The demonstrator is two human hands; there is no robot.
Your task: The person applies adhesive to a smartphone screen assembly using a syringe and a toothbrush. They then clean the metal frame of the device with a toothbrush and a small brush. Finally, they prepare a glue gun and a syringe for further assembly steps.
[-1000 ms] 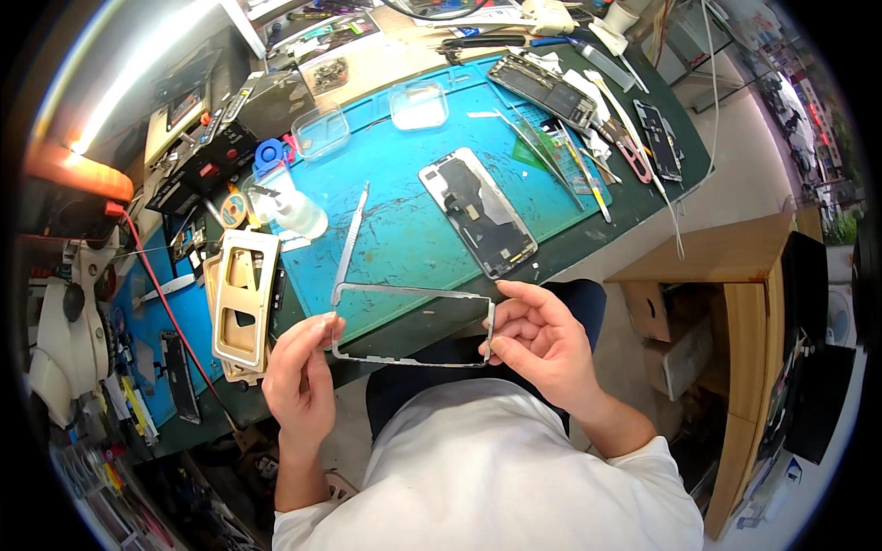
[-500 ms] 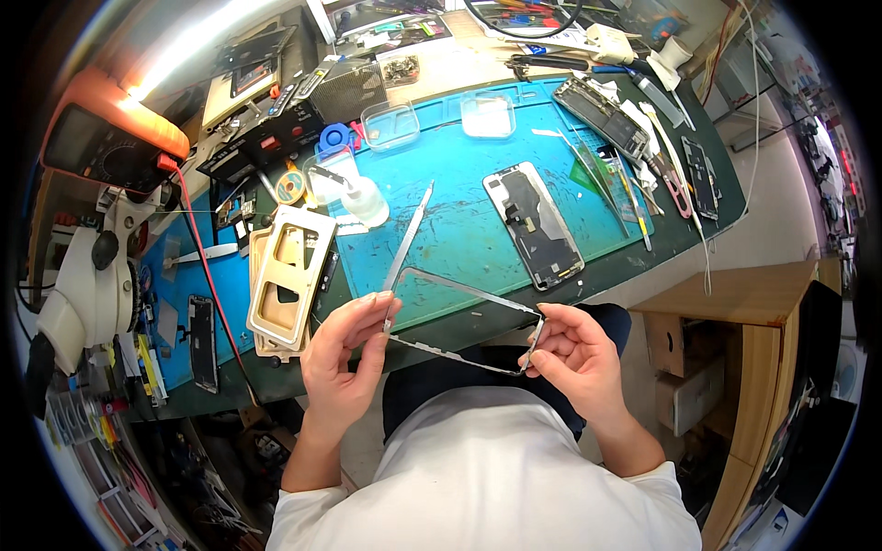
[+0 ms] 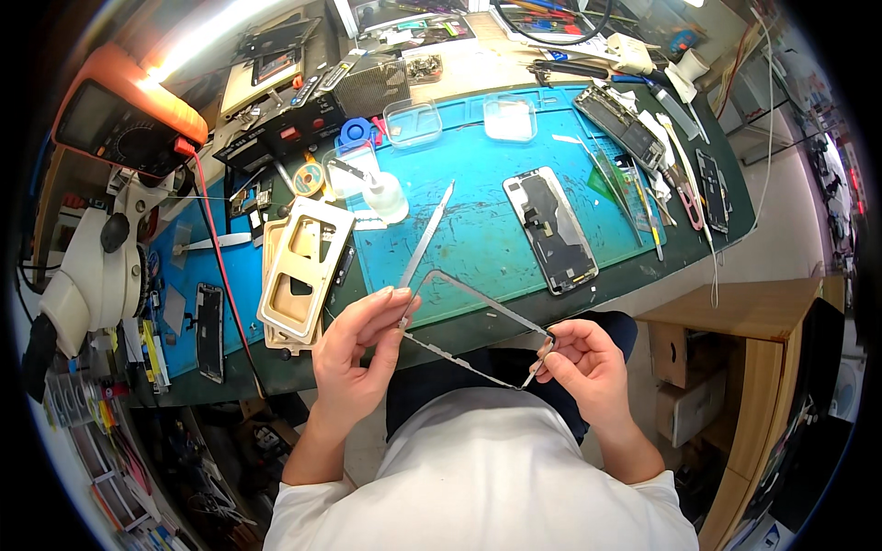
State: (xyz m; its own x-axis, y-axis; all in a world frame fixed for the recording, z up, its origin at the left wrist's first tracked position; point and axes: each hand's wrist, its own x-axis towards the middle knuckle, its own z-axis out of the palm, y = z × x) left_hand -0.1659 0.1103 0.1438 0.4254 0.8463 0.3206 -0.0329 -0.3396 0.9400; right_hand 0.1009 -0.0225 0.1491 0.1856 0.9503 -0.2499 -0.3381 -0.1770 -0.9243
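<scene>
My left hand (image 3: 360, 363) pinches one end of a thin, rectangular phone frame (image 3: 482, 298) over the front edge of the bench. The fingers of my right hand (image 3: 585, 372) grip the frame's other end, so it hangs tilted between them. Beyond it on the blue mat (image 3: 459, 161) lies a phone screen assembly (image 3: 549, 230), dark inner side up with a pale border. A long silver tool (image 3: 427, 234) lies just behind my left fingers. To the left of that rests a stack of gold metal holders (image 3: 303, 262).
Around the mat are an orange multimeter (image 3: 129, 115), a white microscope (image 3: 101, 257), a plastic bottle (image 3: 386, 197), two clear boxes (image 3: 510, 119), an opened phone (image 3: 620, 129), tweezers and other tools. A wooden cabinet (image 3: 730, 303) stands at lower right.
The frame has been tilted and turned between my hands, both still gripping it. My hands have shifted rightward in the picture, as has the whole bench with the camera's movement.
</scene>
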